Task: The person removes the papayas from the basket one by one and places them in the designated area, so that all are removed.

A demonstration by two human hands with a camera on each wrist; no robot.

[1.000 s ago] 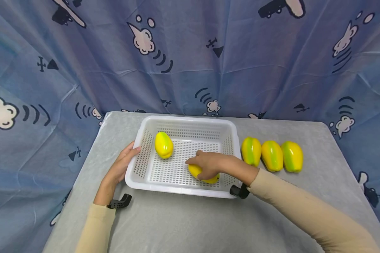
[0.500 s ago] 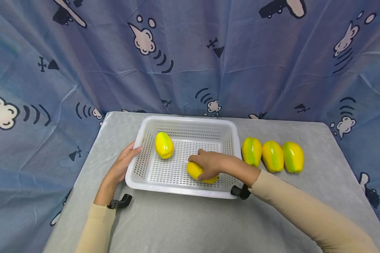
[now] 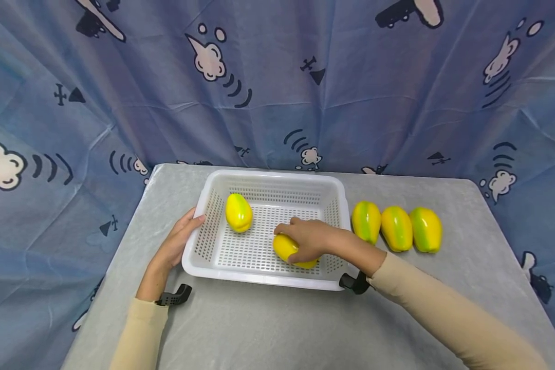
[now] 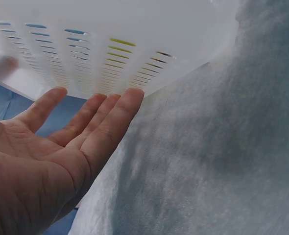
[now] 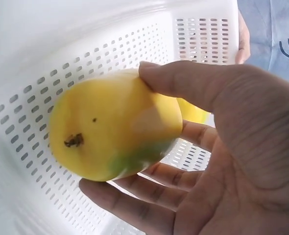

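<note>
A white plastic basket (image 3: 263,278) with slotted walls stands on the table. My left hand (image 3: 178,240) holds its left side, thumb over the rim and fingertips against the outer wall, as the left wrist view shows. Inside the basket, my right hand (image 3: 309,240) grips a yellow papaya-like fruit (image 5: 105,127) with a green patch and a brown stem scar. The thumb lies on one side of it and the fingers on the other. Another yellow-green fruit (image 3: 238,213) of the same kind lies in the basket's left part.
Three more such fruits, a left one (image 3: 366,221), a middle one (image 3: 396,228) and a right one (image 3: 426,229), stand in a row right of the basket. The grey table (image 3: 268,329) ends at a blue patterned curtain (image 3: 277,92) behind.
My right fingers have drawn in round the fruit, the index finger no longer stretched out past it. The fruit has shifted slightly left. My left hand has stayed on the basket.
</note>
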